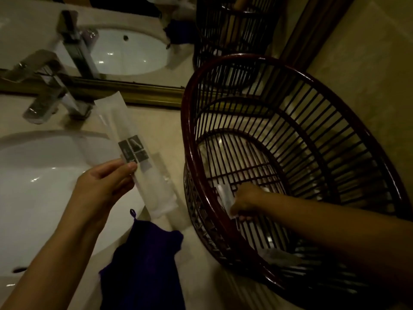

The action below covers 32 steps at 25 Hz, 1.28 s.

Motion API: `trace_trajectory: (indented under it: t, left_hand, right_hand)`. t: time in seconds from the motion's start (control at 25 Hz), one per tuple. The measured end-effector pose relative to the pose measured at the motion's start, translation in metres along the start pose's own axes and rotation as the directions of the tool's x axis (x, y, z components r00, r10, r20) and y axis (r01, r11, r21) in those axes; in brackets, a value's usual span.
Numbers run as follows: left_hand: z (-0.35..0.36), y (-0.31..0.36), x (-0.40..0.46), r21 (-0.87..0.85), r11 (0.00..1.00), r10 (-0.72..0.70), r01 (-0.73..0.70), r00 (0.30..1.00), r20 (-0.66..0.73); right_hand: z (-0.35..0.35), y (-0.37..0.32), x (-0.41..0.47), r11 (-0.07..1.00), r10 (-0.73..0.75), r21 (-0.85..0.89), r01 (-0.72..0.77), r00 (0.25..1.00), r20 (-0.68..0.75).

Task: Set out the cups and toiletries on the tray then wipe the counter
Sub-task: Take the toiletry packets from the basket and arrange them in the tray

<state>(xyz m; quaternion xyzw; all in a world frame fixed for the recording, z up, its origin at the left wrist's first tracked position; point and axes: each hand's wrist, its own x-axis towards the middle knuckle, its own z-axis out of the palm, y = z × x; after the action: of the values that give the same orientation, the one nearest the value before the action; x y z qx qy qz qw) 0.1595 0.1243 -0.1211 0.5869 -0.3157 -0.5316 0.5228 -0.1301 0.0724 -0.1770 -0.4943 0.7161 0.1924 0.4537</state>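
Head view of a bathroom counter (156, 121) during the setting-out of toiletries. A long white packet (136, 153) is pinched near its middle between thumb and fingers of the left hand (105, 182); it is held clear of the counter, between sink (40, 175) and tray (190, 153), its long axis running from upper left to lower right, with the lower end nearest the tray's rim. The tray, a dark slatted basket, lies to the right of that grip. The right hand (248, 202) is already inside it, closed on a small pale sachet (225, 195) low against the slatted floor. The packet's passage over the rim would therefore be rightward and downward, judged most easily made lower end first; the left hand is the nearer to it. No cups are seen. A purple cloth (143, 260) lies on the counter's front edge beside the sink, probably for the wiping. The counter is pale polished stone; a tap (51, 86) and framed mirror (134, 41) stand behind, in dim light.
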Motion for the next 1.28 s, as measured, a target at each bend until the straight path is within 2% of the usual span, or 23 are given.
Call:
trace_trajectory:
  t: [0.12,0.2,0.28,0.32,0.4,0.44,0.48,0.56,0.64,0.88,1.0,1.16,1.28]
  left_hand:
    - [0.002,-0.002,0.003,-0.006,1.0,-0.012,0.012,1.0,0.004]
    - [0.004,0.0,0.005,-0.002,1.0,-0.02,0.02,1.0,0.0]
    - [0.007,0.007,0.005,-0.007,1.0,-0.026,0.026,1.0,0.017]
    - [0.009,0.011,0.004,-0.012,1.0,-0.023,0.024,0.999,0.036]
    - [0.013,0.022,0.0,-0.011,1.0,-0.022,0.023,0.997,0.075]
    - [0.015,0.026,-0.004,-0.009,1.0,-0.02,0.021,0.996,0.092]
    - [0.017,0.029,-0.007,-0.013,1.0,-0.013,0.015,0.994,0.108]
    - [0.019,0.036,-0.016,-0.032,0.999,-0.002,0.007,0.99,0.139]
    - [0.02,0.044,-0.024,-0.062,0.998,0.01,0.0,0.987,0.163]
    - [0.003,0.061,-0.043,-0.157,0.988,0.029,0.003,0.979,0.204]
    - [-0.002,0.063,-0.052,-0.214,0.977,0.043,0.004,0.976,0.215]
    - [0.006,0.059,-0.058,-0.139,0.986,0.107,-0.09,0.987,0.12]
    - [0.008,0.051,-0.053,-0.134,0.989,0.077,-0.067,0.995,0.07]
  right_hand:
    - [-0.021,-0.002,-0.011,0.984,-0.055,0.169,0.06,0.998,-0.033]
    - [-0.042,-0.01,-0.026,0.922,-0.166,0.336,0.192,0.981,-0.104]
    - [-0.069,-0.022,-0.052,0.839,-0.278,0.415,0.352,0.933,-0.229]
    - [-0.083,-0.03,-0.07,0.777,-0.321,0.459,0.431,0.898,-0.3]
    - [-0.113,-0.048,-0.116,0.574,-0.4,0.579,0.579,0.815,-0.42]
    - [-0.123,-0.058,-0.14,0.464,-0.459,0.606,0.646,0.761,-0.459]
    - [-0.127,-0.07,-0.164,0.402,-0.53,0.588,0.702,0.702,-0.476]
    - [-0.114,-0.097,-0.197,0.417,-0.661,0.446,0.792,0.601,-0.449]
    - [-0.083,-0.123,-0.208,0.472,-0.738,0.281,0.836,0.549,-0.393]
    - [-0.032,-0.159,-0.196,0.553,-0.738,0.099,0.827,0.542,-0.402]
    - [-0.025,-0.161,-0.189,0.545,-0.734,0.092,0.834,0.527,-0.428]
    - [-0.014,-0.161,-0.187,0.55,-0.739,0.081,0.831,0.529,-0.416]
    - [-0.04,-0.148,-0.189,0.549,-0.762,0.017,0.836,0.509,-0.401]
